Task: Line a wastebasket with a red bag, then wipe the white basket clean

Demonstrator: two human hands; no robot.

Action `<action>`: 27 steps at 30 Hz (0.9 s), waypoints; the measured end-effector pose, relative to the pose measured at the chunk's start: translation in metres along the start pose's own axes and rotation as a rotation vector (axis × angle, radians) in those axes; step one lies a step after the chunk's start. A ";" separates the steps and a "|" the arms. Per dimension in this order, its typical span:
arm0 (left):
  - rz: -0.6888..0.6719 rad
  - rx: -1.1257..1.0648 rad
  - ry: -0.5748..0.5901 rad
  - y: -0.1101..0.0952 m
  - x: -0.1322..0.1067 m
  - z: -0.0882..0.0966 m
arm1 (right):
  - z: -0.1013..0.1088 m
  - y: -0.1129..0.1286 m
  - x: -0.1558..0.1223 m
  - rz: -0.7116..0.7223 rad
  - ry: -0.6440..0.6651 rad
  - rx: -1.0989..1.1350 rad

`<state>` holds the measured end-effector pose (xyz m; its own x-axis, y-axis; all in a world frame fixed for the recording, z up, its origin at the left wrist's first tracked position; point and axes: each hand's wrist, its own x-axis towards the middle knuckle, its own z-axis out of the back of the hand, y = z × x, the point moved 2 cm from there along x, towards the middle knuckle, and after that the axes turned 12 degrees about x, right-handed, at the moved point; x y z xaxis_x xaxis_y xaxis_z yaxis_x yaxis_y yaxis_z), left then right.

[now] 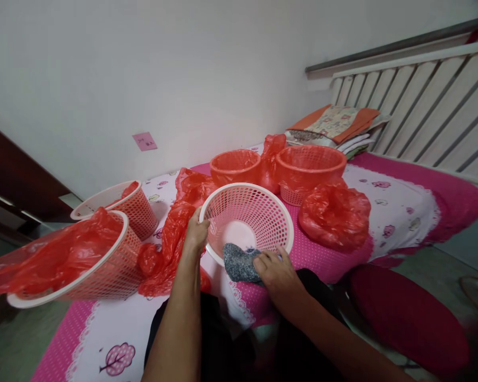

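A pale pink plastic basket point(258, 204) with a perforated wall tilts toward me at the bed's near edge. My left hand point(197, 233) is closed on its left rim. In my right hand point(276, 268) is a dark grey speckled cloth point(241, 263), held over the near rim of the basket. The cloth's exact kind cannot be made out. Crumpled red plastic bags point(167, 249) lie just left of the basket. Part of the right hand's fingers is hidden behind the cloth and rim.
Two bag-lined baskets stand behind, a left one point(236, 155) and a right one point(282, 192). A bunched red bag point(334, 217) sits at right. Two more baskets, one near point(107, 270) and one far point(149, 215), lean at left. A maroon stool point(406, 318) stands beside the bed.
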<state>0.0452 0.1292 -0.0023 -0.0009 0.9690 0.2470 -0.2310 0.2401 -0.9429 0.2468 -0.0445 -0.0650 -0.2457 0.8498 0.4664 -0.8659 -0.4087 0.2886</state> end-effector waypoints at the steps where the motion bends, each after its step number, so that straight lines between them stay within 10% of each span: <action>1: 0.003 0.002 0.004 0.000 0.000 0.000 | 0.002 -0.005 -0.001 -0.008 0.006 0.006; 18: 0.015 0.067 -0.037 0.009 0.009 0.001 | 0.032 -0.065 -0.001 -0.057 0.062 0.061; 27: 0.000 0.047 -0.040 0.011 0.009 0.001 | 0.041 -0.078 -0.038 -0.258 -0.259 0.634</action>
<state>0.0411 0.1406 -0.0103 -0.0398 0.9656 0.2569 -0.2765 0.2364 -0.9315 0.3415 -0.0586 -0.0707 0.1115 0.8711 0.4782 -0.4439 -0.3869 0.8082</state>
